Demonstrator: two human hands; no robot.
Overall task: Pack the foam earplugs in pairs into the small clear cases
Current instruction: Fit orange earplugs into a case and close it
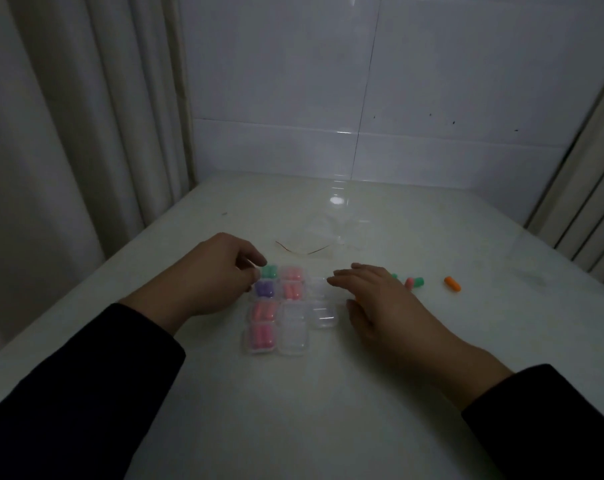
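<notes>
On the white table [328, 410], the left hand [210, 275] pinches the edge of the green-filled case [269, 271] at the far left corner of a cluster of small clear cases [286, 306]; some hold pink or purple earplugs, others none. The right hand [380, 299] hovers released, fingers straight, over the cluster's right edge. Beyond it lie loose earplugs [415, 282], including an orange earplug [452, 284].

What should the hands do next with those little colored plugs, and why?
Probably the right hand should reach for the loose earplugs beside it, the pink and green ones or the orange one. Several clear cases look empty, while others already hold pink, purple or green plugs. The left hand is at the green-filled case.
</notes>
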